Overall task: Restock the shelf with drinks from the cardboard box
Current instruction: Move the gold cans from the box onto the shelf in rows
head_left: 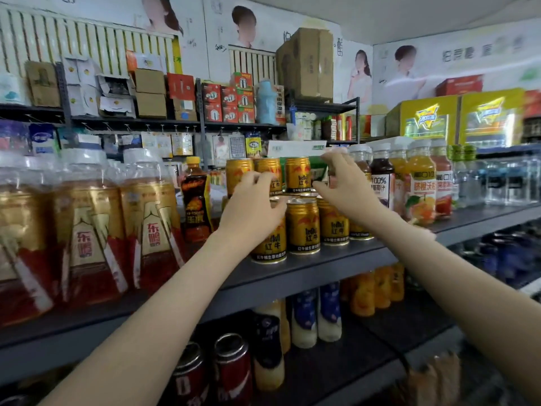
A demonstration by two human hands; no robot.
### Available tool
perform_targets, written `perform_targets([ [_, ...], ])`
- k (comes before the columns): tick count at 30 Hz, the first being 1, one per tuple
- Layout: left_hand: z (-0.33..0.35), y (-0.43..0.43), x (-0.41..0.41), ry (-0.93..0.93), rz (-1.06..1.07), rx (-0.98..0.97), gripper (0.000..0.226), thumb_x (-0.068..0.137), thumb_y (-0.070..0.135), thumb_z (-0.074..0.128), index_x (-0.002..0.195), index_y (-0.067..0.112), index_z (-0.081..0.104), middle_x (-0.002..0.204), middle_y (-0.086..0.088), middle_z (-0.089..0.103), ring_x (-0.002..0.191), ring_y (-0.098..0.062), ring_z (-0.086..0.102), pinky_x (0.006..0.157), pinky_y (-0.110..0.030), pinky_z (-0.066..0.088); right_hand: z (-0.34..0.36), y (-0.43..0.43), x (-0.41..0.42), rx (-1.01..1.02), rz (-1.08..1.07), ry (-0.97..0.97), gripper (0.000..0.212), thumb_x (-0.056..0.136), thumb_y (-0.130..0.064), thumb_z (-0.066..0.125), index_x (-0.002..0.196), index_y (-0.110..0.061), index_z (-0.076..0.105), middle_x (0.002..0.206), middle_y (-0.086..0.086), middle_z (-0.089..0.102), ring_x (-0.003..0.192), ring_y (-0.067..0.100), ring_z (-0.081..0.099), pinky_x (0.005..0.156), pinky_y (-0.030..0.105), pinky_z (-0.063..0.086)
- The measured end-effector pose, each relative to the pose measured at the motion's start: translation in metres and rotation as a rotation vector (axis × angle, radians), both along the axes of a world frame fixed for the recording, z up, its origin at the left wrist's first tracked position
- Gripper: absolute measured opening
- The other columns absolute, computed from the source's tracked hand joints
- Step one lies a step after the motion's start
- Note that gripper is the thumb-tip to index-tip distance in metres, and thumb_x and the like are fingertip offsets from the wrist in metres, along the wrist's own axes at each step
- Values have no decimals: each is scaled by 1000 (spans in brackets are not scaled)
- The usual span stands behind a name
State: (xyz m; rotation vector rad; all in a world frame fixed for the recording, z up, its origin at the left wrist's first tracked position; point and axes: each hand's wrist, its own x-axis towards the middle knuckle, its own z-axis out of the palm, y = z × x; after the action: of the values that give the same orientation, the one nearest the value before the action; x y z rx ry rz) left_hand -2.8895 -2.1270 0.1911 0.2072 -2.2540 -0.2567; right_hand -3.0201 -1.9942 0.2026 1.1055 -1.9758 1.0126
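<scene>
Gold Red Bull cans (303,225) stand in two stacked layers on the grey middle shelf (322,266). Three cans of the upper layer (297,172) show behind my hands. My left hand (251,208) reaches in from the lower left, its curved fingertips touching the front of the upper cans and its thumb hanging free over the lower row. My right hand (348,189) hovers at the right end of the upper layer with thumb and fingers spread and nothing plainly held between them. The cardboard box is not clearly in view.
Large Dongpeng bottles (85,230) fill the shelf's left side, and a dark bottle (194,200) stands beside the cans. Juice bottles (421,183) crowd the right. Bottles and red cans (231,364) sit on the lower shelves. A blurred brown shape (433,376) lies at the bottom right.
</scene>
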Motion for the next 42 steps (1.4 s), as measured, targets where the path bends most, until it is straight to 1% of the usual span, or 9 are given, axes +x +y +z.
perform_targets([
  [8,-96,49,67,237,-33,-226,40,88,19,58,125,4,57,128,-16,54,120,-29,50,99,-38,42,-95,36,97,-61,149,123,36,91,-10,58,126,-8,50,119,-3,49,114,5,38,95,3,24],
  [11,-143,66,96,200,-5,-173,38,89,20,57,124,4,58,126,-14,56,117,-27,52,98,-37,43,-138,47,127,-70,253,67,35,90,-8,60,124,-8,52,114,-8,45,111,4,41,95,13,31],
  [14,-201,83,131,70,48,-65,40,89,21,54,125,4,57,125,-12,58,115,-26,55,94,-37,48,-194,58,155,16,382,-23,34,89,-10,59,122,-7,53,113,-5,48,110,13,48,94,21,39],
  [19,-306,114,217,-200,247,173,43,89,18,61,130,6,53,128,-10,55,114,-27,56,87,-35,51,-297,64,213,308,618,-251,34,93,-10,57,127,-10,50,116,-5,49,117,14,46,96,18,35],
  [22,-354,129,281,-333,403,316,43,93,23,55,134,10,48,131,-6,50,116,-23,53,82,-26,46,-347,54,263,491,764,-361,36,96,-14,53,132,-12,46,119,-5,46,120,15,44,97,21,37],
  [24,-378,136,324,-408,501,395,43,94,24,53,135,12,47,131,-5,50,115,-23,53,82,-28,47,-374,43,302,606,836,-402,37,98,-15,50,134,-13,44,126,0,48,123,16,43,96,18,33],
  [31,-434,134,477,-548,833,648,48,93,26,50,139,15,41,135,-7,44,121,-27,48,92,-36,44,-433,1,436,910,1030,-380,42,95,-12,51,136,-15,43,133,2,45,130,16,36,101,22,30],
  [38,-486,114,649,-621,1010,868,46,95,29,46,139,20,38,135,-4,42,121,-25,48,91,-33,41,-479,-67,582,1149,1068,-340,53,97,-18,51,145,-19,30,140,1,38,134,18,32,105,32,35],
  [42,-509,101,736,-668,1059,994,47,95,28,46,140,17,36,135,-7,42,121,-28,47,91,-38,45,-513,-102,658,1249,1067,-365,64,95,-14,54,149,-21,21,140,6,38,133,21,34,104,33,36],
])
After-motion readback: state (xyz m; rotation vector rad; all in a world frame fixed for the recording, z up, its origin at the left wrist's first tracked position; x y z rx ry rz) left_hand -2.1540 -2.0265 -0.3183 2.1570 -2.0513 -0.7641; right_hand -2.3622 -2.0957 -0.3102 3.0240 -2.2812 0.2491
